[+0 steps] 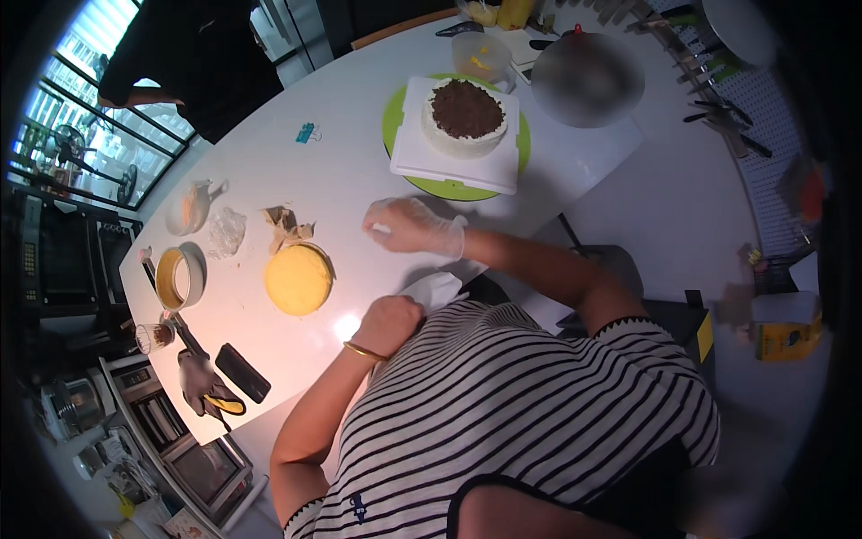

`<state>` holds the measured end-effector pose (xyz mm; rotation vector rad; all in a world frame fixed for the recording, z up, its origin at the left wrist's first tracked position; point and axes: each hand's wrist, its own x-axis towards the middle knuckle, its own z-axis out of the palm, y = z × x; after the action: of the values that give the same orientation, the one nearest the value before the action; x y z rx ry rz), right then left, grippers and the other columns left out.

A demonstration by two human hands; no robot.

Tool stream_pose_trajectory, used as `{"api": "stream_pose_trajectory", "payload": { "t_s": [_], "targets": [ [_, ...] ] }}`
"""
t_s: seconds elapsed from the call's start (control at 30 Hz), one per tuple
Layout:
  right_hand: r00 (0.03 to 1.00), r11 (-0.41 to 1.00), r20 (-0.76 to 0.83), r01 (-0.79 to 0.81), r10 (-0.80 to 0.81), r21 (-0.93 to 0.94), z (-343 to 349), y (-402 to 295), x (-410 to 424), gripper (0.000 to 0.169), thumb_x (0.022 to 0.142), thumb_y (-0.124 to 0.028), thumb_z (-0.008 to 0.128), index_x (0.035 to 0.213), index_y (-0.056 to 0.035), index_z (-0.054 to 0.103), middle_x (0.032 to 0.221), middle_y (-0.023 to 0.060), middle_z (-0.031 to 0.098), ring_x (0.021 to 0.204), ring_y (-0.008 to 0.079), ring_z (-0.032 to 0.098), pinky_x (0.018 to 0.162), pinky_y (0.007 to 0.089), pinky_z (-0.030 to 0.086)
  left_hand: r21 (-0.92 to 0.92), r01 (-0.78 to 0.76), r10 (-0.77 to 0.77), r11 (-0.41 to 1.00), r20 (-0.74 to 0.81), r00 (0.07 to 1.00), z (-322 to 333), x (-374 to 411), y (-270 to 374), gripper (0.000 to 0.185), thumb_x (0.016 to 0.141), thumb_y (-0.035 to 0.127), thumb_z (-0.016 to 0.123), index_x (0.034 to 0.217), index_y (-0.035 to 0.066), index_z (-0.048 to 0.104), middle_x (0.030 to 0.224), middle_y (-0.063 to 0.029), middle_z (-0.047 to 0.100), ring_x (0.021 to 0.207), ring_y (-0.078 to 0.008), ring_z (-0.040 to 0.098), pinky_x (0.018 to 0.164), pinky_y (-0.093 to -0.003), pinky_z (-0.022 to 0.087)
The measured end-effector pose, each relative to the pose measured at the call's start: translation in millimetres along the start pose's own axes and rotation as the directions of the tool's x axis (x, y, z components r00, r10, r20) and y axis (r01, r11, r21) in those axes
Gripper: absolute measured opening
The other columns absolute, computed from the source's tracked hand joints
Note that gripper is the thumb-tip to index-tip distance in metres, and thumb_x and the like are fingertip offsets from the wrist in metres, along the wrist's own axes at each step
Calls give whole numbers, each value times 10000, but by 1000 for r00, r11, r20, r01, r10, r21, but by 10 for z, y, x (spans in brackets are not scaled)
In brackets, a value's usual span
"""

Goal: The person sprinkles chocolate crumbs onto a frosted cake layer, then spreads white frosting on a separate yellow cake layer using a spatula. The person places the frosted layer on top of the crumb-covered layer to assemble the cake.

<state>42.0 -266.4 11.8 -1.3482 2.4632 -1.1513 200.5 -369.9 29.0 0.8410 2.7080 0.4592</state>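
My left hand [389, 326], bare with a gold bangle at the wrist, grips a crumpled thin white sheet [436, 290] by my striped shirt. Whether that sheet is tissue or plastic is unclear. Above it, my right hand [412, 226] wears a clear disposable glove. Its fingers are curled, and a small pale patch shows between them; I cannot tell if it holds something. Beyond that hand, a white-frosted round cake [465, 118] topped with brown crumbs sits on a white board [451, 174], over a green round base [454, 192]. A yellow sponge cake layer [297, 279] lies to the left.
Crumpled brown paper [288, 226], crumpled clear plastic [227, 232] and a round cake tin [180, 278] lie left. Nearer are a phone [242, 372] and dark gloves [199, 377]. Teal binder clips [308, 133] and a plastic bowl [481, 57] are farther off. A person in black [195, 60] stands across the table.
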Motion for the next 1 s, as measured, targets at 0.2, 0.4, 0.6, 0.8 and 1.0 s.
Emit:
{"api": "stream_pose_trajectory", "payload": {
  "t_s": [0.2, 0.4, 0.6, 0.8, 1.0],
  "targets": [
    [914, 844, 111, 403, -389, -355, 583, 53, -183, 114, 746, -109, 565, 850, -81, 602, 937, 65, 566, 897, 237, 568, 751, 366, 466, -294, -38, 62, 955, 75, 995, 318, -13, 1, 164, 782, 164, 548, 826, 37, 642, 772, -154, 638, 726, -355, 649, 656, -417, 538],
    [935, 894, 41, 350, -353, -281, 843, 151, -677, 329, 770, -145, 565, 1089, -72, 584, 1231, 91, 526, 1134, 261, 468, 923, 402, 396, -712, -79, 210, 698, 98, 973, 318, -42, -158, 280, 811, 196, 583, 974, -31, 595, 1020, -202, 565, 953, -351, 566, 864, -378, 459],
    [953, 889, -55, 255, -297, -381, 1007, 162, -995, 329, 772, -155, 567, 1095, -101, 593, 1258, 70, 518, 1152, 255, 469, 916, 417, 397, -880, 36, 423, 473, 263, 867, 632, 72, -388, 362, 831, 224, 666, 1070, -40, 603, 1091, -182, 616, 983, -254, 582, 877, -354, 464],
    [912, 897, -285, 162, -296, -412, 961, 240, -981, 360, 722, -70, 598, 1079, -98, 635, 1212, 76, 562, 1126, 293, 501, 902, 437, 422, -928, -41, 401, 372, 121, 908, 439, 117, -342, 247, 854, 142, 622, 1032, -28, 641, 908, -95, 682, 842, -134, 578, 785, -316, 483],
    [922, 927, -357, 7, -152, -375, 352, 126, -723, 352, 729, -11, 591, 1070, -86, 634, 1200, 90, 579, 1088, 316, 543, 917, 454, 446, -777, 188, 21, 601, 250, 968, -150, -644, -422, 270, 881, 202, 668, 1013, -32, 644, 839, -60, 661, 763, -82, 538, 683, -272, 473]
  ]
}}
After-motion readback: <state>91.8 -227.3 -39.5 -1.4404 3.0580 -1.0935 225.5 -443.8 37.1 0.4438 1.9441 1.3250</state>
